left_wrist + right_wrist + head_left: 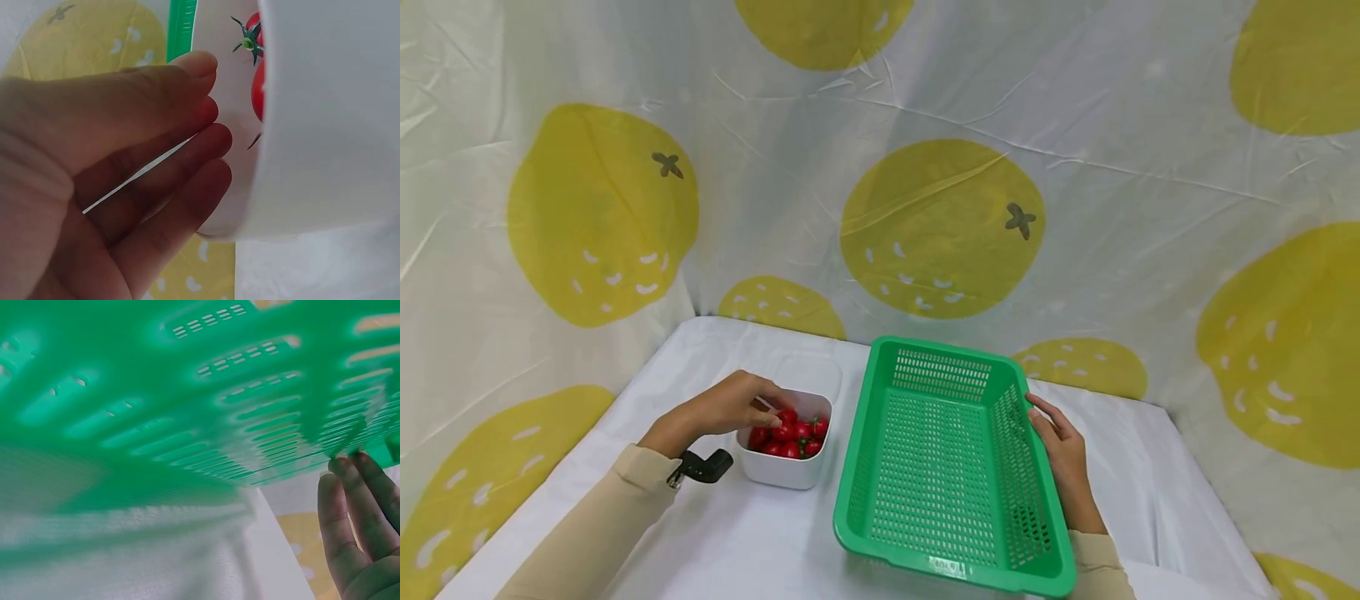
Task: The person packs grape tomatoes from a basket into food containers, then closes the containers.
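Observation:
In the head view my left hand (735, 406) reaches over the rim of a white square container (786, 475), its fingertips beside the red cherry tomatoes (792, 433) inside. The left wrist view shows the thumb and fingers (212, 140) slightly apart at the container's rim, with no tomato visible between them. Green stems show on the cherry tomatoes (258, 94) there. A green perforated plastic basket (951, 569) stands to the right, and no contents are visible. My right hand (1063, 454) touches its right side; in the right wrist view straight fingers (362, 506) rest against the slotted outer wall.
Behind the container lies a clear lid-like piece (811, 371), hard to make out. A white cloth (730, 550) covers the table. A pale curtain printed with yellow fruit (943, 229) rises behind the table and at both sides.

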### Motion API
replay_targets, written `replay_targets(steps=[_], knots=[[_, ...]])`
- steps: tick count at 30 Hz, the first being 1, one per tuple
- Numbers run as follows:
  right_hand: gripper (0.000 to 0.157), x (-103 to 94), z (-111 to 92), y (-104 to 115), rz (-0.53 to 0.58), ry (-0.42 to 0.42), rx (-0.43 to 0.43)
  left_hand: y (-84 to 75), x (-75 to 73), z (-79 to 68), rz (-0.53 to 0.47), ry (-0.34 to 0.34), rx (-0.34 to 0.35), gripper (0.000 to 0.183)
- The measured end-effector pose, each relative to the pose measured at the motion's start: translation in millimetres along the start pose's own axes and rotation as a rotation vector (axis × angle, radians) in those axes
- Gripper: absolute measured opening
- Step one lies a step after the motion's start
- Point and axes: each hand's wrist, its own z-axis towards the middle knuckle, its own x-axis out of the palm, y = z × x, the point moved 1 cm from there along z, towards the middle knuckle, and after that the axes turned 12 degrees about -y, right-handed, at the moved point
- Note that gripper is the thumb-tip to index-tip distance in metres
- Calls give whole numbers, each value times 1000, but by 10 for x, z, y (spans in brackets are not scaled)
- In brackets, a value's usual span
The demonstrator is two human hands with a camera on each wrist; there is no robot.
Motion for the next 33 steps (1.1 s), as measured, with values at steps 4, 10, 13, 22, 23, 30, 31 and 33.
replay_targets(steps=[4,10,13,22,23,30,31,33], knots=[[46,2,-4,6,-8,6,-5,-9,-8,-5,11,-10,11,23],[49,-37,36,-41,-37,17,-10,-7,-7,3,16,-20,30,24],[50,-73,80,-114,-71,5,-34,-5,-15,1,20,-26,34,24],[46,-184,121,-209,-7,5,-129,20,-21,-34,15,-24,27,25],[45,-201,119,-199,0,10,-149,23,-20,-40,14,-25,28,25],[43,-358,90,-45,11,33,-247,18,-27,-42,10,-35,40,25],[43,-381,86,-15,11,35,-250,19,-29,-41,5,-36,38,25],[43,-426,76,37,13,39,-252,30,-28,-44,-10,-38,27,26]])
